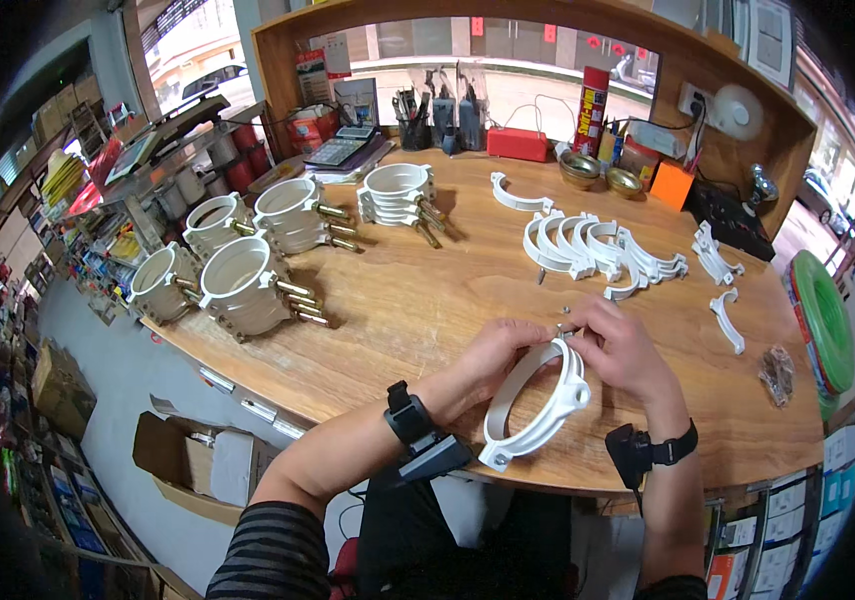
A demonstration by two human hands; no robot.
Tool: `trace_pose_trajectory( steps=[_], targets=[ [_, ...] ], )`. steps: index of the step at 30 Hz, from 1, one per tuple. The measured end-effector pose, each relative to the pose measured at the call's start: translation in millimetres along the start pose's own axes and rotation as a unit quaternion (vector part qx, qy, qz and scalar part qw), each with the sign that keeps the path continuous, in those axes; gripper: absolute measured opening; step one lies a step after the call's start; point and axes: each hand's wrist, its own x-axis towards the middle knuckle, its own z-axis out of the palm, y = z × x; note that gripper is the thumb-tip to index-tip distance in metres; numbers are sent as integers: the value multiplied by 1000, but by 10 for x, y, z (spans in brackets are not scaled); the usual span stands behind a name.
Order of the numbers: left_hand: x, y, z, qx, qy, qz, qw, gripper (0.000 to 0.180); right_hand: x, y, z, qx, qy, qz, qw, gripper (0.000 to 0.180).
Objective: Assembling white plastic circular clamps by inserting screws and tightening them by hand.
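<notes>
A white plastic pipe clamp [552, 421], closed into a ring, is tilted up over the table's near edge. My left hand [496, 358] grips its upper end from the left, fingers closed. From the other side, my right hand [624, 346] has its thumb and fingers pinched together at the same joint, around a small metal screw [561, 331]. Its fingertips partly hide the joint. Another small screw end shows at the ring's lower joint. Beyond my hands lies a row of loose white half-clamps [576, 243].
Stacks of assembled white clamps [240, 272] with brass-coloured bolts stand on the left. More half-clamps [726, 320] and a small bag of hardware [777, 375] lie right. Metal bowls [579, 168], a spray can [591, 108] and a red box [518, 144] line the back.
</notes>
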Motion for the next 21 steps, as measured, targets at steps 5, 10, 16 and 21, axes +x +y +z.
trace_pose_trajectory(
  steps=[5, 10, 16, 21],
  targets=[
    [24, -14, 2, 16, 8, 2, 1000, 21, 4, -2, -35, 12, 0, -9, 1000, 16],
    [51, -22, -43, 31, 3, 7, 999, 20, 12, 22, -16, -43, 14, -64, 997, 12],
    [43, -13, -56, 32, 20, 20, 999, 17, 26, -39, 40, -105, 31, -54, 992, 15],
    [36, 16, -31, 94, 38, 81, 992, 18, 26, -82, 87, -58, 64, 5, 996, 14]
  ],
)
